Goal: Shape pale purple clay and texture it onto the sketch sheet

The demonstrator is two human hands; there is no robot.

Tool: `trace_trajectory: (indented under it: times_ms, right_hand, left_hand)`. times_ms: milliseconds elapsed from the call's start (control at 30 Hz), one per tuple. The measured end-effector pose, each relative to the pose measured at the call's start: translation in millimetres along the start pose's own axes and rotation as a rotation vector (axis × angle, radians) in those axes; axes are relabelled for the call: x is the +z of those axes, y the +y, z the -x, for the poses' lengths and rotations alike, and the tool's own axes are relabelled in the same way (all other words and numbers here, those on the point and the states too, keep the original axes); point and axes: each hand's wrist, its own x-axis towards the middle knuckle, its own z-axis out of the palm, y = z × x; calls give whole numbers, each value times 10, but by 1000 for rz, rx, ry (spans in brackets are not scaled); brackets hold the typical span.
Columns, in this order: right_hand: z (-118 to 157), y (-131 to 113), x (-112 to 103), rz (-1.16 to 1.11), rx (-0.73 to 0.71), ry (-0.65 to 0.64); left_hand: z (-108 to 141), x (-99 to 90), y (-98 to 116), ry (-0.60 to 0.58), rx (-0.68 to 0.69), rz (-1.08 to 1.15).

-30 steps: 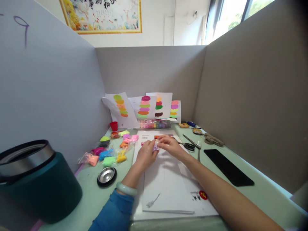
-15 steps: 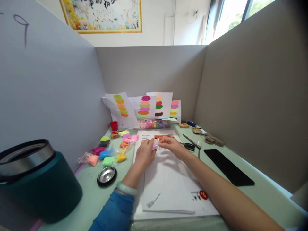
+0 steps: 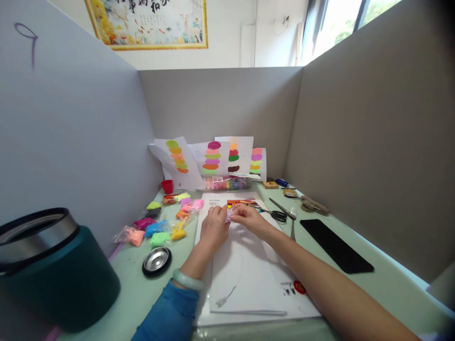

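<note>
Between the fingertips of both hands is a small pale purple packet (image 3: 229, 214), held above the white paper sheets (image 3: 241, 270). My left hand (image 3: 214, 225), with a jade-coloured bangle at its wrist, is closed on the packet's left side. From the right, my right hand (image 3: 248, 219) pinches its other side with thumb and fingers together. The fingers cover part of the packet. Just beyond the hands lies a printed sheet with a red and yellow picture (image 3: 234, 202).
Colourful clay packets (image 3: 159, 239), a metal lid (image 3: 157, 261) and a big green flask (image 3: 60, 274) are on the left. Scissors (image 3: 279, 216), a fork (image 3: 293, 222) and a black slab (image 3: 336, 245) lie right. Painted papers (image 3: 213, 158) stand at the back.
My right hand has moved slightly left and closer to my left hand, over the packet. The whole view has shifted a little.
</note>
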Motion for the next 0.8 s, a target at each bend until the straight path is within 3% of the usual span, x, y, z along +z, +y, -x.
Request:
trace_trajectory:
  times_ms: [467, 800]
  right_hand:
    - [-7, -56, -56, -173, 103, 48]
    - [-43, 13, -69, 47, -66, 80]
  left_hand:
    - [-2, 57, -16, 60, 92, 95]
    - [-18, 73, -34, 52, 87, 160]
